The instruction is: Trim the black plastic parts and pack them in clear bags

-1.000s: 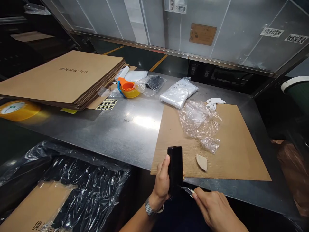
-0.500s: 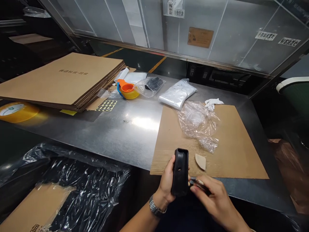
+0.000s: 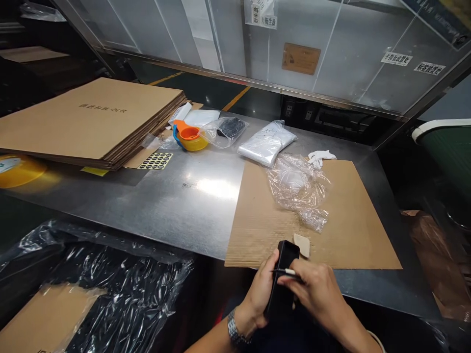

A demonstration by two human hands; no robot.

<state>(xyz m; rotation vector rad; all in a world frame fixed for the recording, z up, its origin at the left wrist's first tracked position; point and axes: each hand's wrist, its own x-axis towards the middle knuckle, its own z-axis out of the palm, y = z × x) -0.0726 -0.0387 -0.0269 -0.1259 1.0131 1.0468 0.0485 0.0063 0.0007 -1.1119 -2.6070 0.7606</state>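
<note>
My left hand (image 3: pixel 262 289), with a metal watch on its wrist, grips a black oblong case (image 3: pixel 282 279) at the near edge of the steel table (image 3: pixel 184 196). My right hand (image 3: pixel 318 294) pinches a thin dark tool with a white tip (image 3: pixel 283 271) and lays it across the case's face. Just beyond the case, a small beige wedge-shaped piece (image 3: pixel 302 244) lies on a flat cardboard sheet (image 3: pixel 353 220). A crumpled clear plastic bag (image 3: pixel 300 189) rests on the same sheet.
A stack of flat cardboard (image 3: pixel 91 117) fills the far left. Orange and yellow cups (image 3: pixel 189 136), bagged items (image 3: pixel 265 143), a dotted sticker sheet (image 3: pixel 156 160) and a white glove (image 3: pixel 321 157) lie behind. Yellow tape roll (image 3: pixel 16 169) at left. Black plastic-lined box (image 3: pixel 91 294) below.
The case has tilted and dropped lower toward me. My right hand has moved left, bringing the thin tool from the case's side onto its face.
</note>
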